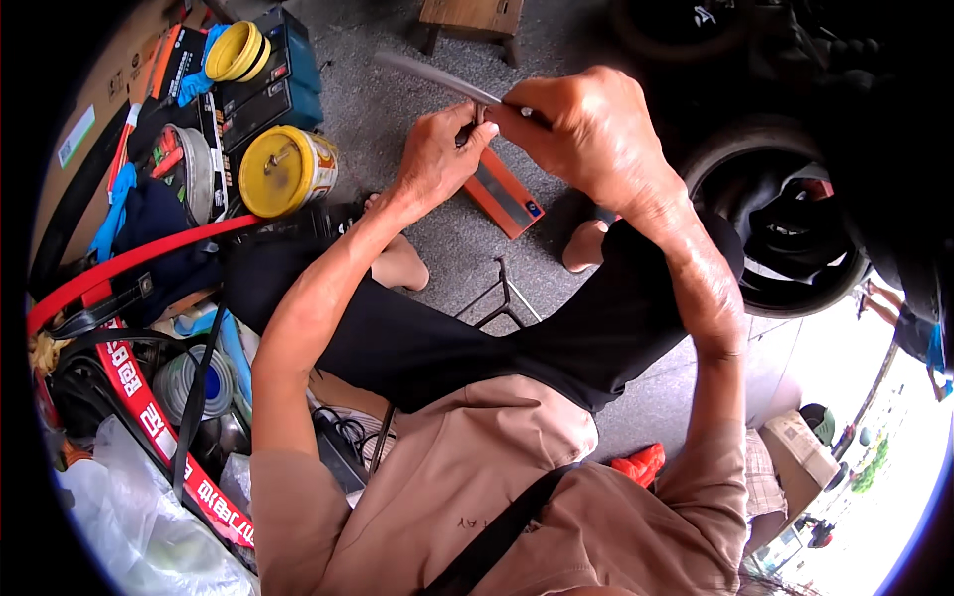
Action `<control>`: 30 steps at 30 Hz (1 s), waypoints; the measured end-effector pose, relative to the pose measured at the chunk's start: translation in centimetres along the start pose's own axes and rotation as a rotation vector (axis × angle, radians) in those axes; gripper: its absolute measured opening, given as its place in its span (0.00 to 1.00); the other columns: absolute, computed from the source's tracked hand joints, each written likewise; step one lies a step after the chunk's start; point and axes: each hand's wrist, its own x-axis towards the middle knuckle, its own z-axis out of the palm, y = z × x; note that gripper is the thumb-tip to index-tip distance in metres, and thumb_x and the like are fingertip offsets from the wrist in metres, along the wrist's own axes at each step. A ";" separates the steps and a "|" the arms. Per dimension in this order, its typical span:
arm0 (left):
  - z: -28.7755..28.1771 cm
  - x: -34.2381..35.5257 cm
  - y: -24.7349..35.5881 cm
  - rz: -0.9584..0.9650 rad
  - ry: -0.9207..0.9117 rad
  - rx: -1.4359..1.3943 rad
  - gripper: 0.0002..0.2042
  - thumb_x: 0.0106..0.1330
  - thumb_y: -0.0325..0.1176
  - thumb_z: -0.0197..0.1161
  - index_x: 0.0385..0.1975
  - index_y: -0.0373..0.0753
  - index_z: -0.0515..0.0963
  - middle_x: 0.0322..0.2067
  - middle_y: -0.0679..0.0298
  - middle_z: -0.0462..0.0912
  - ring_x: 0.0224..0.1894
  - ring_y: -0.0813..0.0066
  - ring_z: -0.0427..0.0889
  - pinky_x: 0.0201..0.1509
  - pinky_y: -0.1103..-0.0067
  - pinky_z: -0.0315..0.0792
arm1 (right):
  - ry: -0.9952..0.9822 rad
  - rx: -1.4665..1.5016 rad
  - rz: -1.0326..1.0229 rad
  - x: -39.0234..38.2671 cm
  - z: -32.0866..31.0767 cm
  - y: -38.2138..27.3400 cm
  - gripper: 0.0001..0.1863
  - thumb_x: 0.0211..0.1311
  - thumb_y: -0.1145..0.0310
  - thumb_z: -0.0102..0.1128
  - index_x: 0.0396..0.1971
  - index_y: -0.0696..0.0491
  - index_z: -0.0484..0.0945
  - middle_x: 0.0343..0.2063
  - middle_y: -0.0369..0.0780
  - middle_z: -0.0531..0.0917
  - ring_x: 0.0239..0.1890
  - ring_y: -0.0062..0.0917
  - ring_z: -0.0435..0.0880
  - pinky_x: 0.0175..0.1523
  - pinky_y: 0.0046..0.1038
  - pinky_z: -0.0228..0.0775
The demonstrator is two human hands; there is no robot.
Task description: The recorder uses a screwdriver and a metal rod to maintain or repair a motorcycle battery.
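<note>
Raised in front of me, my right hand [586, 119] is closed round the dark handle of a long, flat, grey metal tool [432, 76], which looks like a file. Its blade points to the far left and is somewhat blurred. My left hand [437, 159] is closed in a pinch just beneath the blade, close to my right thumb. A small dark piece [480, 112] sticks up between its fingertips, against or very near the blade; its kind is unclear. On the floor below the hands lies an orange box [504, 196] with a grey stripe.
A yellow-lidded bucket [273, 174], a yellow tub [237, 52] and dark cases [273, 109] crowd the left, above red straps [149, 260] and plastic bags [139, 517]. Tires [765, 149] stand right. A wooden stool [470, 18] is ahead; a thin metal stand [505, 293] is between my legs.
</note>
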 end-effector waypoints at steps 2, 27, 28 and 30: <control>-0.2 -0.3 0.4 0.027 0.015 -0.008 0.09 0.68 0.34 0.62 0.38 0.34 0.79 0.26 0.55 0.82 0.29 0.60 0.84 0.32 0.70 0.73 | -0.201 0.401 0.222 0.6 -0.5 -0.2 0.10 0.59 0.63 0.67 0.24 0.53 0.85 0.11 0.41 0.79 0.15 0.30 0.82 0.24 0.30 0.74; -0.3 -0.2 0.8 0.004 0.011 -0.094 0.08 0.68 0.34 0.63 0.35 0.35 0.79 0.21 0.62 0.80 0.23 0.76 0.77 0.30 0.77 0.72 | 0.017 0.372 0.275 0.8 -2.3 -0.6 0.10 0.58 0.67 0.64 0.23 0.58 0.79 0.23 0.48 0.83 0.27 0.39 0.85 0.35 0.34 0.75; -0.2 -0.1 0.8 -0.011 0.015 -0.137 0.08 0.68 0.34 0.63 0.35 0.36 0.80 0.21 0.63 0.80 0.23 0.77 0.78 0.31 0.77 0.72 | 0.022 0.369 0.285 0.7 -2.4 -0.4 0.10 0.58 0.67 0.64 0.23 0.58 0.79 0.23 0.48 0.83 0.27 0.39 0.85 0.35 0.34 0.75; -0.3 0.3 1.0 -0.067 -0.040 -0.142 0.07 0.68 0.35 0.63 0.36 0.37 0.81 0.22 0.65 0.81 0.25 0.79 0.79 0.31 0.79 0.73 | 0.270 0.218 0.083 0.8 -2.4 0.4 0.14 0.62 0.67 0.62 0.18 0.58 0.77 0.12 0.45 0.77 0.15 0.39 0.79 0.23 0.34 0.71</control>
